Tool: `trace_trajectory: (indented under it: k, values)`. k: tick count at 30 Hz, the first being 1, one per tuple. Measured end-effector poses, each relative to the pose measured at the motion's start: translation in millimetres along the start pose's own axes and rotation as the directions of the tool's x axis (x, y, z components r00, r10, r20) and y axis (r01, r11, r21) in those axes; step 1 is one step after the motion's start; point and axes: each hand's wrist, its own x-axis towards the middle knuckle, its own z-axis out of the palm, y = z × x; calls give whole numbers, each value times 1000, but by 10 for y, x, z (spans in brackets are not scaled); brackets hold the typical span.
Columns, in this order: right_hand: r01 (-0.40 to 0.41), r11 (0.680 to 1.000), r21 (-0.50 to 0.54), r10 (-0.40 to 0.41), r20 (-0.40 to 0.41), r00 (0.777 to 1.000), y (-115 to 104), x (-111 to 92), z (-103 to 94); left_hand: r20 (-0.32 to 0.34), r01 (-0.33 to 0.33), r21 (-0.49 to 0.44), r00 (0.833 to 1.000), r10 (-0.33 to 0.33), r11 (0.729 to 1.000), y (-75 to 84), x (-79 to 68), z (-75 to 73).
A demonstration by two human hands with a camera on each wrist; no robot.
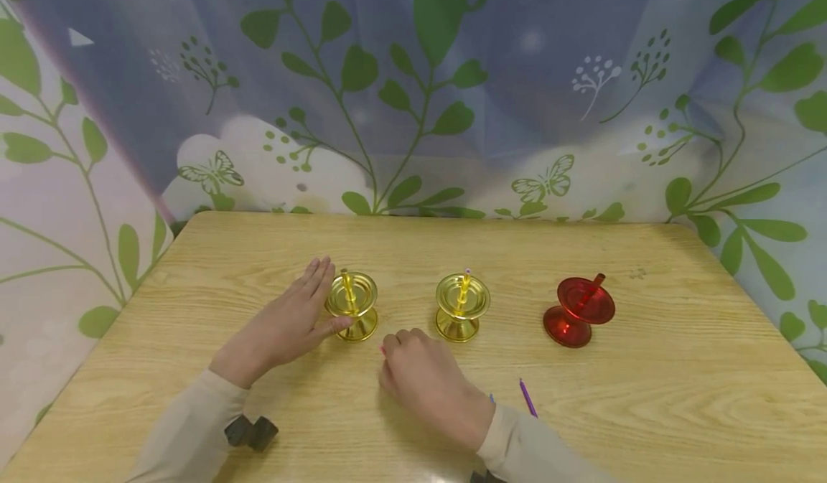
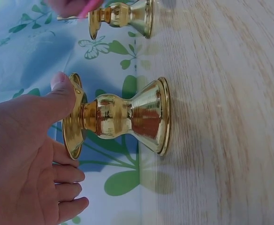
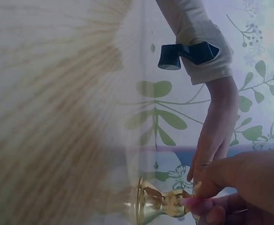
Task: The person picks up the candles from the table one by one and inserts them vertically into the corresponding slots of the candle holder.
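Observation:
My left hand (image 1: 284,329) is beside the left gold candle holder (image 1: 357,325), its fingers straight along the far left side of the dish. In the left wrist view the thumb (image 2: 62,91) rests at the dish rim (image 2: 71,140). The right hand (image 1: 433,386) is in front of the gap between the two gold holders and pinches a thin pink stick (image 3: 195,202), mostly hidden by the fingers. A yellow post rises from the left holder's dish. The middle gold candle holder (image 1: 457,325) stands upright, its post (image 1: 463,288) tipped with pale purple.
On the right stands a red see-through candle holder (image 1: 568,325), its dish leaning right. A thin purple stick (image 1: 528,398) lies near the right forearm, with a blue tip (image 1: 492,398) beside the sleeve. Behind the wooden table (image 1: 678,411) hangs a leaf-patterned cloth (image 1: 517,102).

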Motion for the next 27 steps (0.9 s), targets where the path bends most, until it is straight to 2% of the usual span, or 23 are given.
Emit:
trace_trajectory:
  k: [5, 10, 18, 27]
  values:
    - [49, 996, 69, -42, -105, 994, 42, 58, -44, -1, 0, 4, 1000, 0, 1000, -12, 6, 9]
    - [90, 989, 121, -64, -205, 977, 74, 133, -108, 4, 5, 7, 1000, -6, 1000, -14, 10, 10]
    - [146, 969, 200, -90, -265, 960, 151, 303, -221, 11, 15, -12, 1000, -15, 1000, -3, 13, 3]
    - [148, 956, 255, -41, -384, 922, 217, 545, -279, 15, 17, -3, 1000, -17, 1000, 0, 9, -6]
